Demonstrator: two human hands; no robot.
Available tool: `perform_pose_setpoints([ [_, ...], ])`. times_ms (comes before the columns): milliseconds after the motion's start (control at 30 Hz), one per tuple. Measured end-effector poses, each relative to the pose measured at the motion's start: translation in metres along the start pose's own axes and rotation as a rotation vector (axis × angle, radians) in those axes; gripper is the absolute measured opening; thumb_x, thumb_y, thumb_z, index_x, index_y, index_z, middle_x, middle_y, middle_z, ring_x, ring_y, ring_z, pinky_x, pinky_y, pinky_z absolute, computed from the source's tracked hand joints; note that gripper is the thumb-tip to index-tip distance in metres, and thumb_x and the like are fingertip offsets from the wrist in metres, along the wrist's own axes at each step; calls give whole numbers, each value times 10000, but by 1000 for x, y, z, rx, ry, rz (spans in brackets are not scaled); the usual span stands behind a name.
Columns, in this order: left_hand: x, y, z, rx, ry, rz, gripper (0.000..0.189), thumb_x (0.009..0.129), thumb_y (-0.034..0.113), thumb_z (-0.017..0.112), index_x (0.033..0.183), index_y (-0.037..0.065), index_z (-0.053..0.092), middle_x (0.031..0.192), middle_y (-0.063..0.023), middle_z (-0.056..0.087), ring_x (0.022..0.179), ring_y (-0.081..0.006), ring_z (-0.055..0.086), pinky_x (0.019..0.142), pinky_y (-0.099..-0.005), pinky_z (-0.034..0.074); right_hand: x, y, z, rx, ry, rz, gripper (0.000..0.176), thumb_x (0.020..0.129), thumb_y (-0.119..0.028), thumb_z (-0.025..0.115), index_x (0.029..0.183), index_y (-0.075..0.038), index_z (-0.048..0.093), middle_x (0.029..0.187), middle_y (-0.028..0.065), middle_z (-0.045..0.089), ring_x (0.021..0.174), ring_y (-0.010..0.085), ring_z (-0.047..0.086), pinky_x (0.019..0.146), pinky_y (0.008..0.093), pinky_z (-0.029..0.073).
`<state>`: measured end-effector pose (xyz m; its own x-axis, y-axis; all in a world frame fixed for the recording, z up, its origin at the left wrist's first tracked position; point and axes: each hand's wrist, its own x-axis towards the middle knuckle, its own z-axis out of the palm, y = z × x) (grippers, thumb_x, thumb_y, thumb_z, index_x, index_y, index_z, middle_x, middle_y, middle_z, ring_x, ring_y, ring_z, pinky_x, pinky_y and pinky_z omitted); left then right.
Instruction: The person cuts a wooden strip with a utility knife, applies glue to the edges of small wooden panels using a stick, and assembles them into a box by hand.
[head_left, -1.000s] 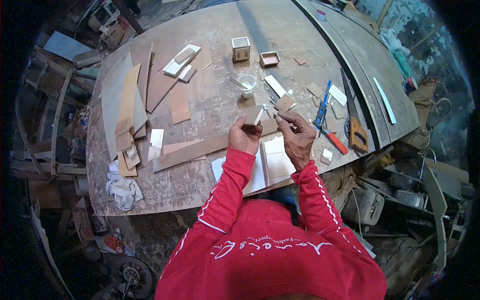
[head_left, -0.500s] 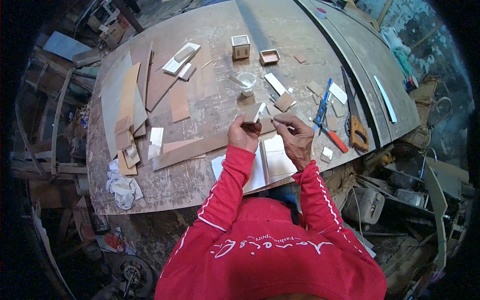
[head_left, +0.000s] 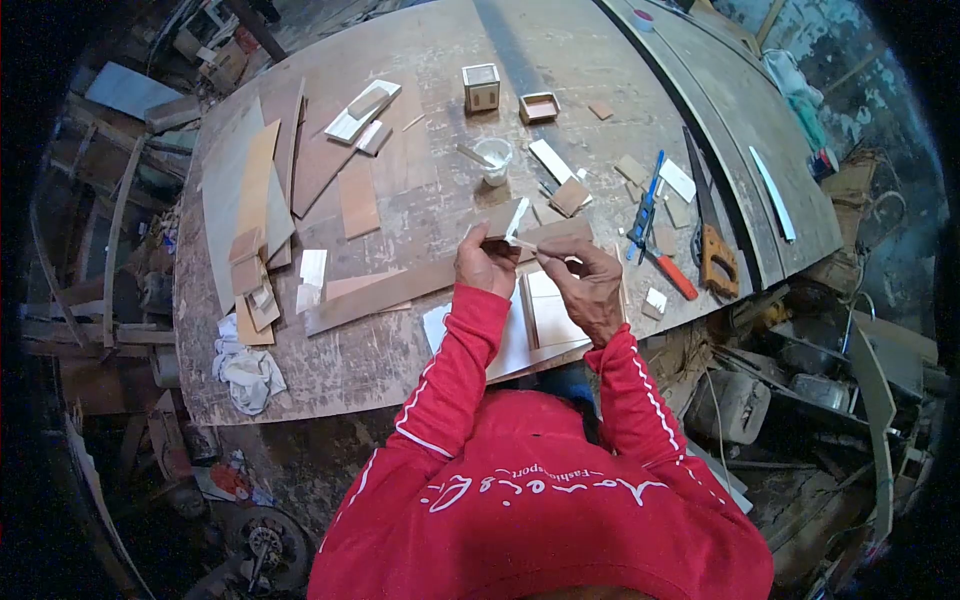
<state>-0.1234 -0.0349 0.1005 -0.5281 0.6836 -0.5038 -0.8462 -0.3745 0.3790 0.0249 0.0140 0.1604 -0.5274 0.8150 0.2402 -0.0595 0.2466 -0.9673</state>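
Observation:
My left hand (head_left: 484, 268) holds a small brown wood piece (head_left: 506, 218) with a white edge, raised above the workbench (head_left: 420, 200). My right hand (head_left: 588, 282) pinches a thin small stick (head_left: 527, 246) whose tip touches the white edge of that piece. Both red sleeves reach in from below. A white cup (head_left: 495, 160) with a stick in it stands just beyond the hands. White sheets (head_left: 545, 318) lie under my wrists.
A small wooden box (head_left: 481, 88) and an open tray (head_left: 539, 107) stand at the far side. A handsaw (head_left: 710, 240), a blue-and-red tool (head_left: 648, 225) and wood offcuts lie to the right. Veneer strips and boards (head_left: 260, 200) cover the left, with a white rag (head_left: 245, 375) near the edge.
My right hand has moved left, bringing the stick from beside the piece onto its white edge. My left hand has tilted the piece slightly and stayed in place.

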Motion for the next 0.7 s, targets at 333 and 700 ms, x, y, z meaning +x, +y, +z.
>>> perform_pose_setpoints([
  [333,-7,-6,9,-62,30,-2,162,910,139,573,1006,11,549,910,-143,600,775,-269,594,677,-381,539,4,12,4,0,171,-146,116,833,5,707,947,-15,708,965,77,698,851,140,661,716,257,540],
  [700,-6,-7,7,-27,86,-11,199,873,131,628,975,3,514,870,-160,584,729,-270,585,627,-371,533,14,12,2,-105,298,-43,116,841,-56,709,953,-28,725,891,50,706,762,102,624,652,240,497],
])
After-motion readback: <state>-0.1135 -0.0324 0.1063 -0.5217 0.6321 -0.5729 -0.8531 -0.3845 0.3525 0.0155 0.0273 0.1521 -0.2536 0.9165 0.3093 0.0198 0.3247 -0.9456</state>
